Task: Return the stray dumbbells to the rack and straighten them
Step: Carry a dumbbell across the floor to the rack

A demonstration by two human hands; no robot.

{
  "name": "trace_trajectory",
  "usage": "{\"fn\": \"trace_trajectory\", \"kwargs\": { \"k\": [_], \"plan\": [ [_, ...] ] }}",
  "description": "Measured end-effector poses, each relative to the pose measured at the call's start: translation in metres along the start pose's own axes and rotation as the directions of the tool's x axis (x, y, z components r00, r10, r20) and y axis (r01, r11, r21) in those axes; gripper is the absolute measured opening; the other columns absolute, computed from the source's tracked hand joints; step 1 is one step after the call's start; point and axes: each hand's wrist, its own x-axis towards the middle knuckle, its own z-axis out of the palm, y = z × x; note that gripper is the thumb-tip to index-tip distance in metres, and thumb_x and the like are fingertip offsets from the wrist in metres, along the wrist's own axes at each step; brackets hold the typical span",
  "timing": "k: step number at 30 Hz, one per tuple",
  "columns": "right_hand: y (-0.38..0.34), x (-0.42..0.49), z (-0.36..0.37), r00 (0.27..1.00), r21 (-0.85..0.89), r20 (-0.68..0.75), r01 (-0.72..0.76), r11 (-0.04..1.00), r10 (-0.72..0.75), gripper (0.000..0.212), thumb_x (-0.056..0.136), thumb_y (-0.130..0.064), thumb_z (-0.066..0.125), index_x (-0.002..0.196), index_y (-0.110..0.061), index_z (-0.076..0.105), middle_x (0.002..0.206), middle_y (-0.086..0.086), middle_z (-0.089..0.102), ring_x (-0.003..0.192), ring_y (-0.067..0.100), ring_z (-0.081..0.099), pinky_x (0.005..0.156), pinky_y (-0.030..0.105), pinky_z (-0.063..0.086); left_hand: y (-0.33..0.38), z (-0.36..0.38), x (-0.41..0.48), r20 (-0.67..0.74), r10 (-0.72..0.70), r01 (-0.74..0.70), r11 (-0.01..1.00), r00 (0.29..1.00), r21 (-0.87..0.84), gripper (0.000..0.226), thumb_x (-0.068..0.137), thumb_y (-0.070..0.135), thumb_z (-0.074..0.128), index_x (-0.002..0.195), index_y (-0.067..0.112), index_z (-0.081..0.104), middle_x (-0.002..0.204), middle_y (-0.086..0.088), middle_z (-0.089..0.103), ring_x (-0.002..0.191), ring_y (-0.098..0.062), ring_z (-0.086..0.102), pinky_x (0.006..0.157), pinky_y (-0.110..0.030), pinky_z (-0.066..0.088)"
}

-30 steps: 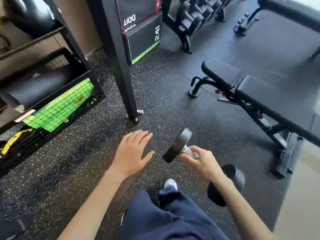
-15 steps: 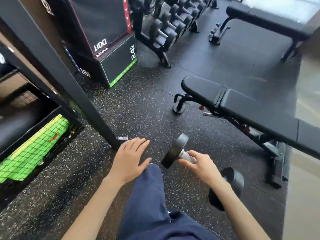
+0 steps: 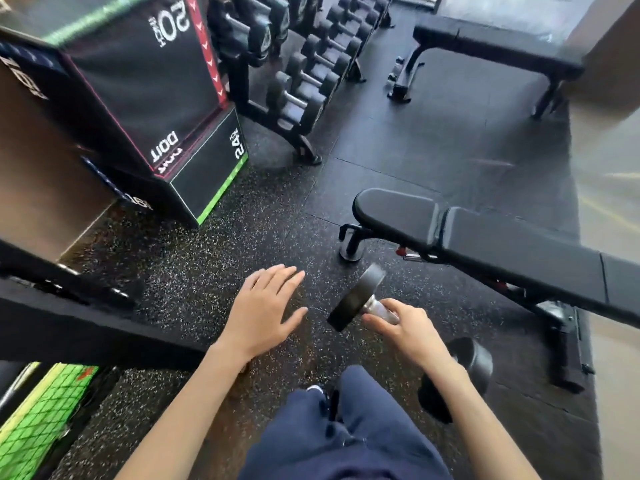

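Nearer rack point(image 3: 304, 74); one dumbbell point(image 3: 356, 299), two hands point(image 3: 408, 327).

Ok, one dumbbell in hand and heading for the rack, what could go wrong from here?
1. The right hand carries the dumbbell alone while the left hand is open and empty; a slip could drop it near the shoe.
2. The adjustable bench sits close on the right; the dumbbell's trailing end could clip it.
3. The dumbbell rack looks nearly full, so finding a free slot may be awkward.
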Motion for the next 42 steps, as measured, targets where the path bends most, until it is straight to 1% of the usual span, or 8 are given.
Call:
{"fn": "trace_trajectory", "kwargs": {
  "k": [7,13,16,21,25,32,38,42],
  "plan": [
    [-0.014,0.088,-0.016,0.999,-0.037,0.051,-0.008,0.999,0.01,0.044,0.077,-0.062,0.06,0.096,-0.023,0.062,0.081,0.001,0.069,0.077,0.02,0.062,0.075,0.037,0.051,-0.039,0.004,0.085,0.006,0.033,-0.033,0.999,0.999,0.042,0.059,0.089,0.051,0.038,0.134,0.016,0.051,0.132,-0.003,0.056,0.124,-0.022,0.048,0.104,-0.044,0.038],
    [-0.034,0.193,-0.052,0.998,-0.068,0.063,0.019,0.998,-0.015,0.043,0.074,-0.068,0.057,0.095,-0.031,0.061,0.082,-0.004,0.068,0.077,0.021,0.063,0.072,0.037,0.052,-0.077,0.0,0.183,0.05,-0.013,0.009,0.998,0.999,0.07,0.06,0.088,0.052,0.037,0.133,0.016,0.052,0.131,-0.004,0.057,0.123,-0.023,0.049,0.103,-0.045,0.038],
    [-0.056,0.248,-0.081,0.997,-0.075,0.063,0.051,0.996,-0.046,0.046,0.077,-0.064,0.058,0.106,-0.029,0.062,0.091,-0.001,0.069,0.087,0.023,0.064,0.077,0.037,0.051,-0.096,-0.009,0.236,0.045,-0.043,0.039,0.997,0.998,0.073,0.059,0.089,0.053,0.035,0.134,0.017,0.051,0.132,-0.003,0.056,0.124,-0.023,0.049,0.104,-0.045,0.038],
    [-0.083,0.327,-0.121,0.996,-0.105,0.051,0.077,0.992,-0.072,0.044,0.077,-0.064,0.058,0.106,-0.03,0.061,0.08,-0.005,0.063,0.08,0.021,0.061,0.07,0.033,0.048,-0.125,-0.016,0.319,0.024,-0.072,0.07,0.995,0.997,0.075,0.059,0.089,0.053,0.035,0.134,0.018,0.05,0.131,-0.003,0.056,0.124,-0.022,0.049,0.104,-0.045,0.037],
    [-0.098,0.381,-0.138,0.996,-0.129,0.046,0.077,0.989,-0.072,0.044,0.078,-0.065,0.056,0.106,-0.032,0.06,0.09,-0.002,0.068,0.083,0.022,0.062,0.075,0.036,0.051,-0.15,-0.019,0.373,0.022,-0.057,0.056,0.996,0.998,0.066,0.059,0.089,0.053,0.035,0.135,0.018,0.05,0.132,-0.002,0.056,0.124,-0.022,0.048,0.105,-0.044,0.037],
    [-0.127,0.466,-0.149,0.999,-0.108,0.028,0.023,0.994,-0.02,0.043,0.076,-0.066,0.056,0.099,-0.031,0.061,0.09,-0.006,0.069,0.084,0.018,0.062,0.075,0.037,0.05,-0.224,-0.01,0.461,0.074,0.042,-0.046,0.997,0.996,0.062,0.059,0.088,0.051,0.037,0.134,0.018,0.051,0.13,-0.003,0.057,0.123,-0.023,0.049,0.104,-0.042,0.032],
    [-0.175,0.547,-0.159,0.997,-0.05,-0.037,-0.068,0.996,0.066,0.04,0.081,-0.059,0.058,0.105,-0.028,0.062,0.096,-0.001,0.069,0.09,0.021,0.061,0.073,0.033,0.047,-0.303,-0.021,0.553,0.102,0.177,-0.182,0.982,0.979,0.043,0.058,0.089,0.051,0.036,0.135,0.018,0.05,0.132,-0.002,0.055,0.125,-0.022,0.047,0.104,-0.043,0.035],
    [-0.209,0.587,-0.17,0.985,0.009,-0.08,-0.153,0.988,0.153,0.047,0.078,-0.059,0.061,0.112,-0.028,0.062,0.103,0.003,0.07,0.096,0.024,0.061,0.08,0.034,0.048,-0.346,-0.038,0.611,0.066,0.25,-0.251,0.968,0.966,0.001,0.056,0.088,0.049,0.038,0.133,0.018,0.052,0.131,-0.002,0.056,0.124,-0.022,0.048,0.103,-0.044,0.035]
  ]
}}
